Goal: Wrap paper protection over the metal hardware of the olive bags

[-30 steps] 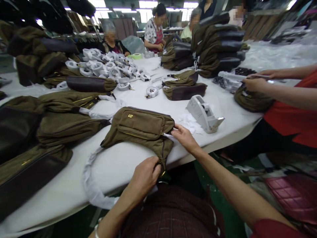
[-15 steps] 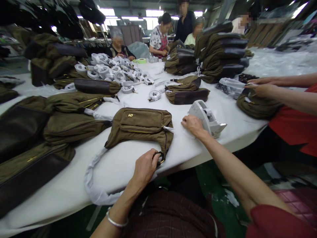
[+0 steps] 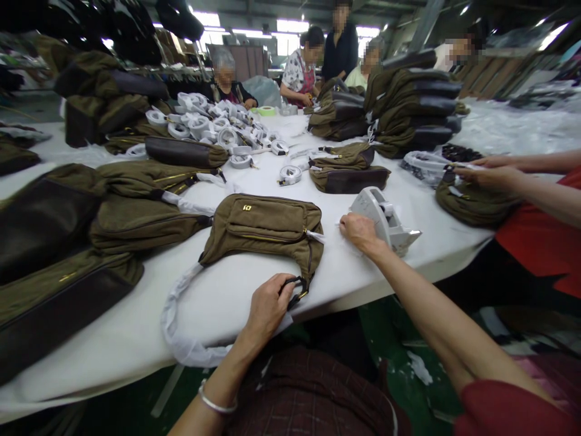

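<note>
A brown-olive waist bag [image 3: 267, 221] with a gold emblem and zipper lies flat on the table in front of me. Its strap [image 3: 175, 309], wrapped in white film, loops round toward my left wrist. My left hand [image 3: 271, 303] is closed on the black strap end, close to the gold ring at the bag's lower right corner. My right hand [image 3: 358, 231] is pinched at the left side of a grey tape dispenser [image 3: 379, 215]. A tiny pale bit shows at its fingertips, too small to make out.
More olive bags [image 3: 149, 224] lie to the left, with tall stacks [image 3: 413, 109] at the back right. Wrapped straps [image 3: 218, 124] are heaped behind. A co-worker's hands [image 3: 494, 172] hold another bag [image 3: 472, 197] at the right. Several people sit or stand across the white table [image 3: 254, 172].
The whole view has shifted slightly, so things appear a little further right. The black strap end shows more openly beside my left fingers. My right hand stays beside the dispenser.
</note>
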A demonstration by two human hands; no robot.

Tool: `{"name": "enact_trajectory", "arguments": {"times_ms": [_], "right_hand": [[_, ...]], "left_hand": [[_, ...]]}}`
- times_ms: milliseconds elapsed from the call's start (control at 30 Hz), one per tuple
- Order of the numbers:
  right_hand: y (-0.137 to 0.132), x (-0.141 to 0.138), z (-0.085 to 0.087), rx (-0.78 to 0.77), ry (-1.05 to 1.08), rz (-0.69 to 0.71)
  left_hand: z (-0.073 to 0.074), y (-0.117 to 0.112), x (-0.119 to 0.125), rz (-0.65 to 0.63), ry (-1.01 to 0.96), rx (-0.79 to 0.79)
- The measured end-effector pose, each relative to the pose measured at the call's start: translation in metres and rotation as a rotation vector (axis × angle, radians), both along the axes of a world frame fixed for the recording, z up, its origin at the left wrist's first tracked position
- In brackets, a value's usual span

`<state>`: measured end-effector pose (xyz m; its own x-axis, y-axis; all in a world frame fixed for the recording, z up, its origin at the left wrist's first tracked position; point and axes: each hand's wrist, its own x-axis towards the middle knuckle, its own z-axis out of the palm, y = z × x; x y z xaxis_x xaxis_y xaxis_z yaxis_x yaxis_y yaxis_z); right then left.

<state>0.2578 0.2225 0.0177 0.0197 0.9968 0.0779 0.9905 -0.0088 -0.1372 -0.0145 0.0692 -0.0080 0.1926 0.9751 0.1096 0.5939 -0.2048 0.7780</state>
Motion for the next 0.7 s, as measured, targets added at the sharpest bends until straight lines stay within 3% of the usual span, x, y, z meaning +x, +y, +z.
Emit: {"name": "enact_trajectory", "arguments": {"times_ms": [300, 533, 700], "right_hand": [[-0.016, 0.027, 0.024, 0.134, 0.376, -0.125], [-0.033, 0.037, 0.014, 0.077, 0.853, -0.204], [-0.043, 0.041, 0.009, 0.077, 1.037, -0.25]], "left_hand": [[-0.005, 0.0, -0.002, 0.046, -0.045, 0.066], [-0.008, 0.0, -0.003, 0.098, -0.065, 0.167], [-0.01, -0.001, -0.004, 0.153, -0.087, 0.277]]}}
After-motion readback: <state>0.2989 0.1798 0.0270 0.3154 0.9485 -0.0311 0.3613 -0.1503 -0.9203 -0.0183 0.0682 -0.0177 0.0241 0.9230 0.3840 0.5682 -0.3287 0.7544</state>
